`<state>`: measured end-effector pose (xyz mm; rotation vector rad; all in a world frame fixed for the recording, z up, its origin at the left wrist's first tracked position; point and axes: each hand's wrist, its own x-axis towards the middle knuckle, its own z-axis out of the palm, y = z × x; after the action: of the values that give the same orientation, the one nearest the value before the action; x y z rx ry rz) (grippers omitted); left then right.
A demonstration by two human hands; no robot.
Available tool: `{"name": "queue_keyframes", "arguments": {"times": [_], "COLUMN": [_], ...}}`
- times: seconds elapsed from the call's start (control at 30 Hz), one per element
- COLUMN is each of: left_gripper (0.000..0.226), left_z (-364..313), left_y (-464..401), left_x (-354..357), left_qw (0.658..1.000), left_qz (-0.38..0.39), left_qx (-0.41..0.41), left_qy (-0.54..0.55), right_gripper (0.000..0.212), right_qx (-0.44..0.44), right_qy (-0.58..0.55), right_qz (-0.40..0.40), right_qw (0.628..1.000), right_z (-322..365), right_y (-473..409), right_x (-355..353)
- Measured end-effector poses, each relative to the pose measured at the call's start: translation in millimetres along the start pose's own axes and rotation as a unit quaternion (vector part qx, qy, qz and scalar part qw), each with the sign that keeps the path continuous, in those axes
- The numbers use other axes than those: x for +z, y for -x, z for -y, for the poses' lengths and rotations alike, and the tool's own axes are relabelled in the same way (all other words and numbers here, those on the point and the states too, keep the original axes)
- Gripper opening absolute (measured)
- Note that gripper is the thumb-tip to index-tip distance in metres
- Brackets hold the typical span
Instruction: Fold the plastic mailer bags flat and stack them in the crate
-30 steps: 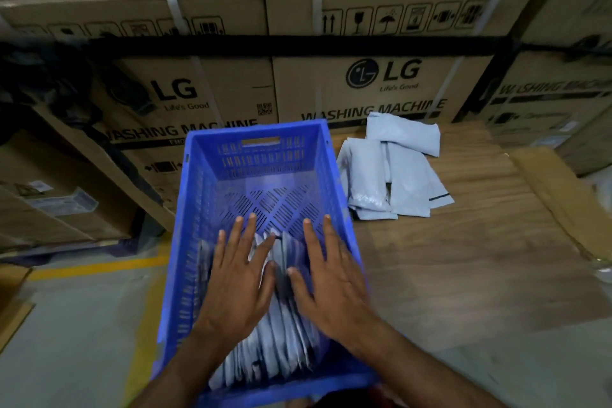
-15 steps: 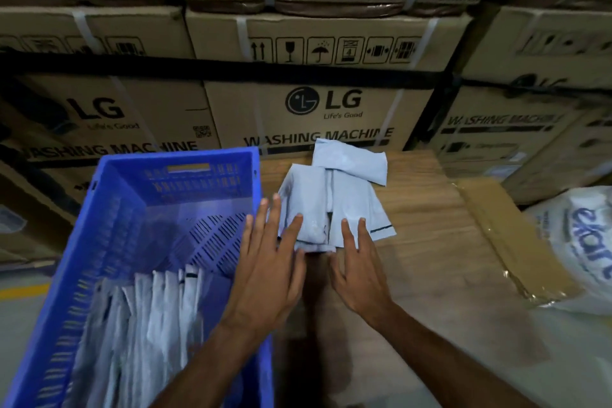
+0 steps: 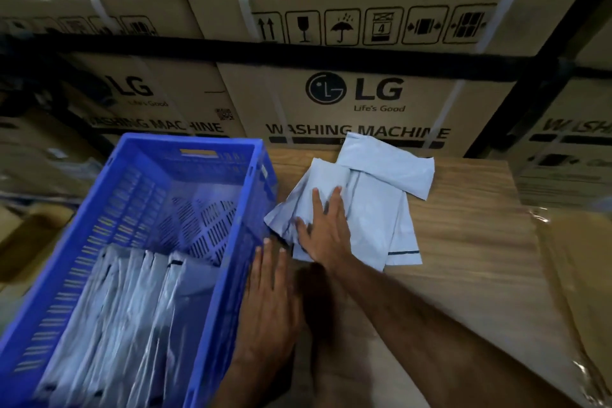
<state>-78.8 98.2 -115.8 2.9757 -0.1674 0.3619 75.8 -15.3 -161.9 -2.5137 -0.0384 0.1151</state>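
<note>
Nearest: folded mailer bags (image 3: 132, 325) stand in rows on edge in the near half of the blue crate (image 3: 212, 325); far half of the crate floor bare, lattice visible. Crate sits at the left edge of the wooden tabletop (image 3: 463, 242).

Left hand (image 3: 270, 301): fingers straight and together, holding nothing, flat beside the crate's right wall, fingertips near the corner of the loose bags.

Right hand (image 3: 323, 228): fingers spread and laid flat on the loose pile of mailer bags (image 3: 374, 209), thumb out toward the crate side. Pressing or sliding, not pinching, as far as I can tell.

Pile: several pale bags overlapped, one lying crosswise at the far end, one with a dark strip at its near right corner. Pile lies just beside the crate, right of it.

Step in hand, judged: draw one bag off the pile for folding. To do it well: keep the palm flat so only the top bag slides; bring the left hand in to pin the rest; press air out before creasing, since slick film will spring open.

Hard to make out: exact bag count in the pile; overlap hides edges. Crate's near end is cut off by the frame. Light is dim; stacked cardboard cartons (image 3: 364, 103) behind, partly blurred. A glossy wrapped item (image 3: 576, 275) at far right, unidentified.
</note>
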Motion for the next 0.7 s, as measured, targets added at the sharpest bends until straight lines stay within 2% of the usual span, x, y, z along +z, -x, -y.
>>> {"name": "queue_keyframes", "arguments": {"times": [0.1, 0.23, 0.4, 0.53, 0.6, 0.7], "left_gripper": [0.07, 0.068, 0.063, 0.062, 0.065, 0.062], "left_z": [0, 1, -9, -17, -19, -16], "left_y": [4, 3, -4, -6, -5, 3], "left_x": [-3, -5, -10, -23, -26, -6], "left_qw": [1.0, 0.999, 0.995, 0.991, 0.988, 0.983], "left_qz": [-0.004, 0.018, 0.02, 0.003, -0.006, 0.021], "left_qx": [-0.002, -0.008, -0.037, -0.026, -0.021, 0.012], "left_qy": [0.011, 0.049, 0.095, 0.135, 0.154, 0.18], "right_gripper": [0.09, 0.086, 0.062, 0.068, 0.069, 0.08], "right_qx": [0.025, 0.038, -0.034, -0.166, -0.239, -0.305], "right_qy": [0.007, 0.042, 0.009, -0.04, -0.042, 0.01], "right_qz": [-0.017, 0.029, -0.033, -0.072, -0.025, 0.107], "right_qw": [1.0, 0.998, 0.999, 0.983, 0.97, 0.946], "right_z": [13, 10, -6, -27, -51, -95], "right_y": [-10, -15, 2, 54, 97, 156], "right_x": [13, 18, 3, -25, -40, -57]}}
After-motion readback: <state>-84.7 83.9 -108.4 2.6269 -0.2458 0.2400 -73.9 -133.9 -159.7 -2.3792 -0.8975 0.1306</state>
